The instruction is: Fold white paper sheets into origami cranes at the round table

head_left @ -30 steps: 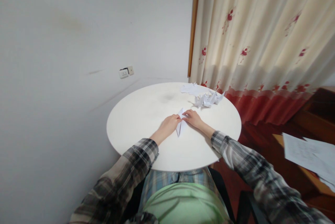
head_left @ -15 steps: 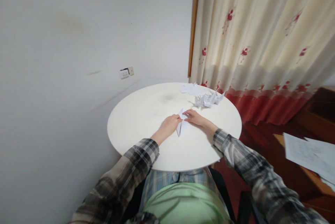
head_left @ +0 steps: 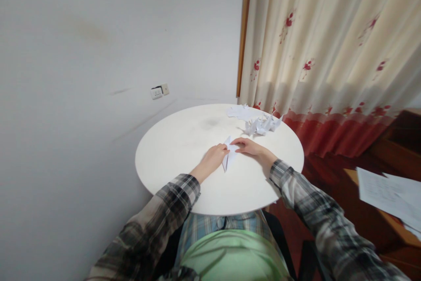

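A small folded piece of white paper [head_left: 231, 157] with pointed ends lies on the round white table [head_left: 171, 154]. My left hand [head_left: 215, 157] is closed on its left side, fingertips pressed to the middle of the paper. From the right, my right hand [head_left: 248, 146] touches the paper's right side, with thumb and forefinger a little apart and the other fingers curled. Beyond my right hand sits a cluster of white folded paper figures [head_left: 261, 125], pointed like origami cranes. Behind them are flat white paper sheets [head_left: 238, 112].
A pale wall [head_left: 82, 97] with a socket [head_left: 157, 93] runs along the table's left and far side. A curtain [head_left: 315, 53] with red flowers hangs at the right. Written sheets of paper [head_left: 384, 193] lie on wooden furniture [head_left: 401, 232] at the lower right.
My right hand has shifted slightly to the right, showing more of the folded paper between the hands. My left hand stays in place on the paper.
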### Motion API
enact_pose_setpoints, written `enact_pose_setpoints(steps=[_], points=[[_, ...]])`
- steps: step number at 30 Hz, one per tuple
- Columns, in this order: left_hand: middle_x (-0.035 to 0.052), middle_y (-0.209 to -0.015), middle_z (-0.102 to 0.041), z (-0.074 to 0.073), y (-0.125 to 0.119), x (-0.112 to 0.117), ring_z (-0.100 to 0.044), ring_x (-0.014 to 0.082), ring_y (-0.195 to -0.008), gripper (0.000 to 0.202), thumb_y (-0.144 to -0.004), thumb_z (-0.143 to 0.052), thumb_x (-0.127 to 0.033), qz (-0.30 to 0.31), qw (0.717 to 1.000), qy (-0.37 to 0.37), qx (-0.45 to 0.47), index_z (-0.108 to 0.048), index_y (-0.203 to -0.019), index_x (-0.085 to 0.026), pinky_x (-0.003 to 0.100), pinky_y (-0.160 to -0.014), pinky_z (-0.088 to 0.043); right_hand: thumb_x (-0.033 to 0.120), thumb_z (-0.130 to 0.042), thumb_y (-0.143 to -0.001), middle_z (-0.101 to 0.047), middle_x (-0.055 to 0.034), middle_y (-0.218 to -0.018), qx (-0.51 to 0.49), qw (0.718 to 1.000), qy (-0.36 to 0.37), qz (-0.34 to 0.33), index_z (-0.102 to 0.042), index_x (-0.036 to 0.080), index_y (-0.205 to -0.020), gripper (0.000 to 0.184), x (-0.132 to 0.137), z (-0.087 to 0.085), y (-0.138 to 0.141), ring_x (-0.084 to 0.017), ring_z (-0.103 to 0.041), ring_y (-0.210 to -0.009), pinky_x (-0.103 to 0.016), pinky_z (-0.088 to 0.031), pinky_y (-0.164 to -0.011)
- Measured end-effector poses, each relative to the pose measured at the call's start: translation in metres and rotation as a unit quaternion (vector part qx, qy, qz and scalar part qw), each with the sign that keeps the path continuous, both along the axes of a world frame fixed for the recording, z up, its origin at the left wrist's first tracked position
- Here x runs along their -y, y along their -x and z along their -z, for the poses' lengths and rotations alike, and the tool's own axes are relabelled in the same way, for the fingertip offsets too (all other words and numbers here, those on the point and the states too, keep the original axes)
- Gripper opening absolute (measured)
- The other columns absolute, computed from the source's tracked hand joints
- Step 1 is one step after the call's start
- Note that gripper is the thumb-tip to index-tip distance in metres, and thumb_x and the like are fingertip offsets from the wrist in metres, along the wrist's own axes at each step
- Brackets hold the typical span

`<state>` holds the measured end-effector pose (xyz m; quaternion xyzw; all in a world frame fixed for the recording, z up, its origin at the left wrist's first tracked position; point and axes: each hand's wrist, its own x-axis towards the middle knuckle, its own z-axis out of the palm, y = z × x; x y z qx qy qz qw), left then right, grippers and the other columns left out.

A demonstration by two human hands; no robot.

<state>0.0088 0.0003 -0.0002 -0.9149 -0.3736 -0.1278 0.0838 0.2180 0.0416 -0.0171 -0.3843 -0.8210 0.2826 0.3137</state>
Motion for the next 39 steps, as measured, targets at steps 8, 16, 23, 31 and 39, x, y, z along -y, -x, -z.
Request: enact_pose_setpoints(steps=[8, 16, 23, 31, 39], points=[[0.0092, -0.093, -0.061, 0.002, 0.0, 0.0, -0.057, 0.0188, -0.09, 0.026, -0.089, -0.037, -0.017, 0.007, 1.0, -0.007, -0.024, -0.062, -0.098, -0.014, 0.031, -0.081, -0.044, 0.014, -0.067, -0.066, -0.064, -0.0089, -0.103, -0.023, 1.0, 0.014, 0.01, -0.062, 0.014, -0.1, 0.035, 0.0, 0.004, 0.001, -0.017, -0.059, -0.094, -0.034, -0.043, -0.089], [0.0088, -0.091, -0.063, 0.0, -0.003, 0.002, -0.057, 0.0189, -0.09, 0.027, -0.09, -0.036, -0.017, 0.014, 0.999, -0.011, -0.028, -0.062, -0.093, -0.014, 0.033, -0.085, -0.041, 0.014, -0.067, -0.065, -0.064, -0.0086, -0.103, -0.03, 0.999, 0.017, 0.014, -0.063, 0.015, -0.099, 0.034, 0.0, 0.004, 0.001, -0.018, -0.059, -0.095, -0.035, -0.042, -0.091], [0.0061, -0.086, -0.06, 0.004, -0.004, 0.002, -0.058, 0.0156, -0.08, 0.031, -0.093, -0.027, -0.022, -0.024, 1.0, -0.004, -0.007, -0.057, -0.094, -0.013, 0.026, -0.07, -0.044, 0.015, -0.067, -0.066, -0.064, -0.0088, -0.103, -0.036, 0.999, 0.017, 0.01, -0.062, 0.015, -0.1, 0.034, -0.001, 0.005, 0.001, -0.018, -0.059, -0.094, -0.036, -0.042, -0.091], [0.0096, -0.089, -0.061, -0.003, -0.002, 0.005, -0.056, 0.0202, -0.088, 0.028, -0.09, -0.033, -0.016, 0.018, 0.998, -0.017, -0.051, -0.06, -0.096, -0.012, 0.032, -0.078, -0.044, 0.017, -0.067, -0.066, -0.063, -0.0098, -0.104, -0.045, 0.999, 0.017, 0.001, -0.061, 0.013, -0.1, 0.035, -0.003, 0.008, -0.001, -0.018, -0.058, -0.095, -0.035, -0.041, -0.092], [0.0089, -0.091, -0.062, -0.005, -0.002, 0.007, -0.057, 0.02, -0.087, 0.025, -0.087, -0.039, -0.011, 0.02, 0.998, -0.019, -0.06, -0.06, -0.101, -0.012, 0.031, -0.078, -0.045, 0.019, -0.068, -0.064, -0.064, -0.0087, -0.102, -0.049, 0.999, 0.012, -0.002, -0.063, 0.015, -0.097, 0.034, -0.007, 0.011, -0.003, -0.019, -0.058, -0.094, -0.036, -0.041, -0.093]])
